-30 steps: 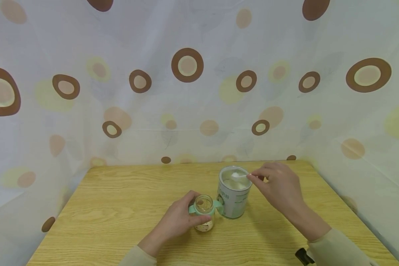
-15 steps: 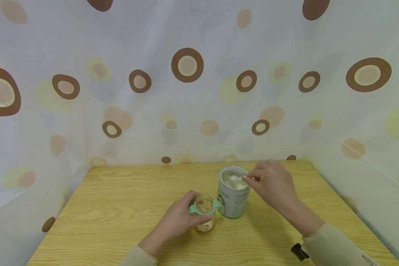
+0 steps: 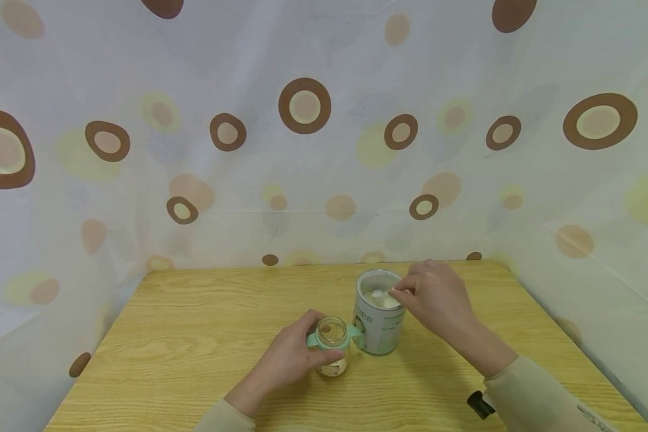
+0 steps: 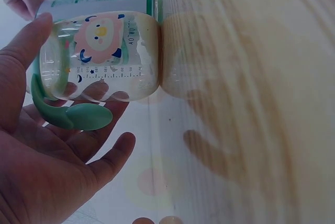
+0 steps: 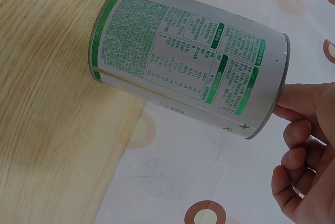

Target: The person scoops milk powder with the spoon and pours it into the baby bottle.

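A clear baby bottle (image 3: 333,367) with a mint-green collar and two handles stands on the table, its top open. Pale powder lies in its bottom. My left hand (image 3: 294,351) holds it, thumb on the near side and fingers behind; the left wrist view shows the animal print and measuring scale on the bottle (image 4: 104,46). Right beside it is an open milk powder can (image 3: 379,330), white and green. Thumb and forefinger of my right hand (image 3: 437,297) pinch a white scoop (image 3: 378,294) at the can's mouth. The scoop's handle is mostly hidden by the fingers.
The wood-grain table (image 3: 205,312) carries the bottle and can. A pale curtain (image 3: 324,168) with brown rings surrounds it at the back and sides. A black object (image 3: 480,405) shows by the right sleeve.
My right hand has moved left and slightly down, taking the scoop lower into the can. My left hand and the bottle have stayed in place.
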`<state>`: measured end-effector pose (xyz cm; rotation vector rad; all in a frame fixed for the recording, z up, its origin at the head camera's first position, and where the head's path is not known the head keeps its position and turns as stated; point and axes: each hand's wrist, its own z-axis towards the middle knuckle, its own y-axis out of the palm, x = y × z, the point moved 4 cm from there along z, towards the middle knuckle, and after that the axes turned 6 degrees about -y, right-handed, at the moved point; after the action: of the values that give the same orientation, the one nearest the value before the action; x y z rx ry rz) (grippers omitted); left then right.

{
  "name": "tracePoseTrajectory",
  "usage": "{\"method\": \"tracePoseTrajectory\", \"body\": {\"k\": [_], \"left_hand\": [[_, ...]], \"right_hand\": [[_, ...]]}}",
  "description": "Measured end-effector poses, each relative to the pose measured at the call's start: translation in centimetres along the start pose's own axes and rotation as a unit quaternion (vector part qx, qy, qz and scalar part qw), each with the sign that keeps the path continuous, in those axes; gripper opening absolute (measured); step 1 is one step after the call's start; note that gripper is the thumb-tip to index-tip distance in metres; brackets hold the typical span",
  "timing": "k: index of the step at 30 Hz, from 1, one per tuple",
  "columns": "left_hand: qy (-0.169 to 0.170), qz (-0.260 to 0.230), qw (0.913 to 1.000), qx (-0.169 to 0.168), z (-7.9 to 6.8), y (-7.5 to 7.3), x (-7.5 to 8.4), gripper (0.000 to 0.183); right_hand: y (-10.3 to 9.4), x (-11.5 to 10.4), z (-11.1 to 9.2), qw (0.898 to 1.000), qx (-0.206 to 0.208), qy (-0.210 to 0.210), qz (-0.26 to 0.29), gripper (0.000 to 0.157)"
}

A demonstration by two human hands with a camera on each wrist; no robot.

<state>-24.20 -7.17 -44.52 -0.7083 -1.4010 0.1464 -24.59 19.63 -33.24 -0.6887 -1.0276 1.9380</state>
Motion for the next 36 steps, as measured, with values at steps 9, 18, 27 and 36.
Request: {"method": "tracePoseTrajectory", "body": {"k": [9,18,27,36], "left_hand": [[-0.005,0.001,1.0,0.001,0.02,0.02,0.03,0.063],[0.002,0.0,1.0,0.0,-0.04,-0.04,-0.01,0.061],[0.009,0.002,1.0,0.003,-0.22,-0.06,0.17,0.061],[0.009,0.003,0.9999,0.003,-0.33,-0.02,0.29,0.062]], "right_hand": [[0.29,0.08,0.37,1.0,-0.027,0.012,0.003,0.011],[0.38,-0.12,0.61,0.998,-0.053,0.029,0.031,0.012],[0.59,-0.25,0.66,0.993,-0.081,0.057,0.058,0.013],[0.85,-0.35,0.61,0.986,-0.108,0.082,0.095,0.016]]}}
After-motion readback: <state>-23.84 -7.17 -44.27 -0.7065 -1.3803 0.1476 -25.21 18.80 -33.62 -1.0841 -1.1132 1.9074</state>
